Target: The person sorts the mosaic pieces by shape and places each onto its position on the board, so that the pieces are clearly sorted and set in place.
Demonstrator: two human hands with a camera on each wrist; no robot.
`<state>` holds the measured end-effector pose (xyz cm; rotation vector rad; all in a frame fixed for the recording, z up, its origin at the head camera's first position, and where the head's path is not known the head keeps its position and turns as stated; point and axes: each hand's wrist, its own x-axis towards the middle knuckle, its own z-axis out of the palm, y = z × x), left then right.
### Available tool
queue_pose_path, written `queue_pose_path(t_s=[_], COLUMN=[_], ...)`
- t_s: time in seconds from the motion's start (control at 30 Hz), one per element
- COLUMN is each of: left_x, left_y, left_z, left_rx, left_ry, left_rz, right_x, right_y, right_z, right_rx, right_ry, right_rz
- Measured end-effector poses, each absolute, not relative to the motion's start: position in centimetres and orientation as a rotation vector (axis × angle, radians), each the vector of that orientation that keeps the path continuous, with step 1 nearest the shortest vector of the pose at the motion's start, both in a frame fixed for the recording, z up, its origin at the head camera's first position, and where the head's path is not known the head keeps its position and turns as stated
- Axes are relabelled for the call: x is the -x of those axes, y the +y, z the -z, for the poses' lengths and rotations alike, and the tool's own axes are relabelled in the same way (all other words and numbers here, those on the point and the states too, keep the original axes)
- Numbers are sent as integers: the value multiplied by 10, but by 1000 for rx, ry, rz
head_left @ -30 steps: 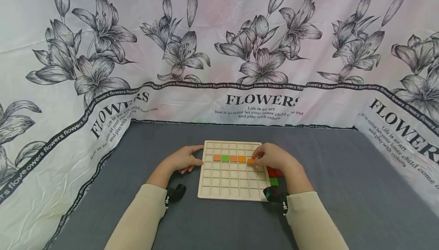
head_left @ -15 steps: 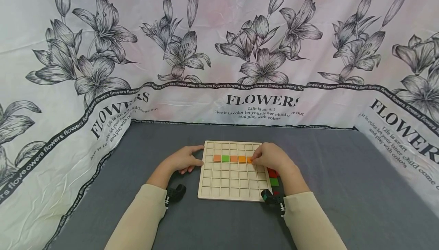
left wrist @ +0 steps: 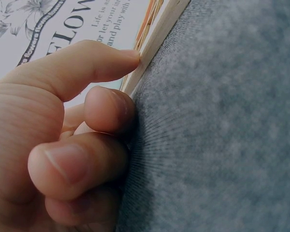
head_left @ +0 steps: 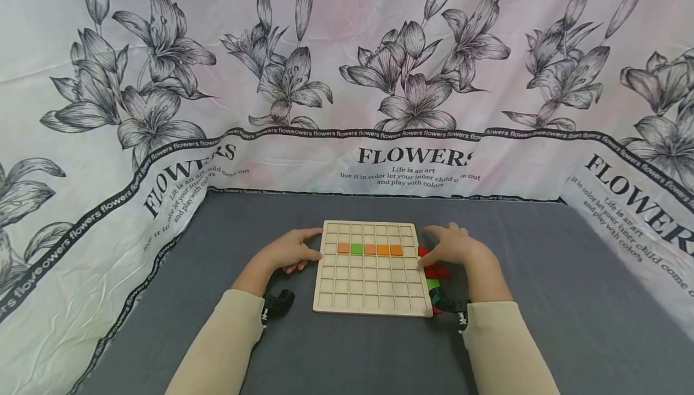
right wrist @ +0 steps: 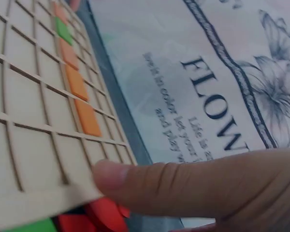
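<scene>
Steadying wooden grid board (head_left: 356,273), frame centre, probably needs light touch: left hand (head_left: 286,251), right hand (head_left: 454,245) both spread at opposite edges.

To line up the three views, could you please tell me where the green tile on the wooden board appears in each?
Head: the green tile is below and slightly right of centre, second from left in the row of five tiles.
Left wrist: not visible.
Right wrist: near the top, left of centre, second from the top in that row.
Shared landmark: the wooden board, mostly its edge in the left wrist view.
</scene>
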<state>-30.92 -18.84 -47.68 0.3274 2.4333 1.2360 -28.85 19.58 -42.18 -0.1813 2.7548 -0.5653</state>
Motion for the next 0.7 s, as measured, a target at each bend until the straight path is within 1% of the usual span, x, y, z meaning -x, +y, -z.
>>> queue_pose_path(t_s=[0.2,0.4,0.57,0.7], left_x=[310,309,309,309], left_y=[-188,-187,-187,-187], left_z=[476,475,474,475], left_rx=[-318,-319,-314,-305], left_ry=[2422,2420,2426,2430], left_rz=[-1239,-1236,-1230,-1231], right_x=[282,287,292,295], right_y=[215,215,217,221], right_z=[420,426,427,427], right_rx=[54,-17,-30,12], right_ry=[2648,2703,2788,2805], right_rz=[468,396,473,616])
